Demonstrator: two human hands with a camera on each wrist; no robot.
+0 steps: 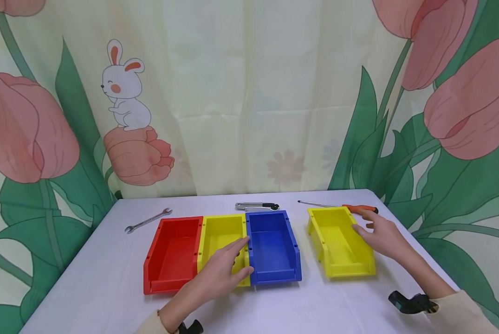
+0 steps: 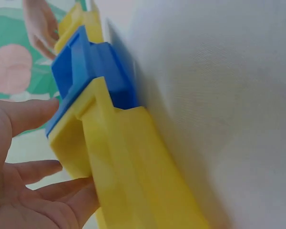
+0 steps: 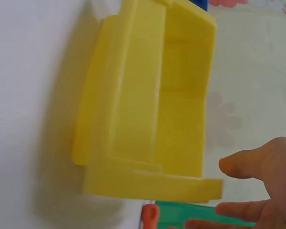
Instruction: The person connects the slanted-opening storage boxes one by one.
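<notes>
My left hand [image 1: 221, 269] hangs over the middle yellow bin [image 1: 217, 227], its fingers loosely extended and its thumb spread toward the blue bin [image 1: 273, 246]. In the left wrist view, fingertips are right at that yellow bin's [image 2: 128, 157] rim. To the right, a separate yellow bin [image 1: 343, 241] stands by itself. My right hand [image 1: 380, 235] is beside its right wall, fingers relaxed and reaching toward the screwdriver's orange handle [image 1: 359, 208]. In the right wrist view, the thumb [image 3: 243, 164] stands apart from the bin, and neither hand grips anything.
A red bin [image 1: 174, 250] stands left of the middle yellow one, side by side with it and the blue bin. Behind them lie a wrench [image 1: 148, 220] at the left and a metal tool with a black end [image 1: 257, 206]. A printed curtain [image 1: 241, 93] hangs behind the white table [image 1: 94, 278].
</notes>
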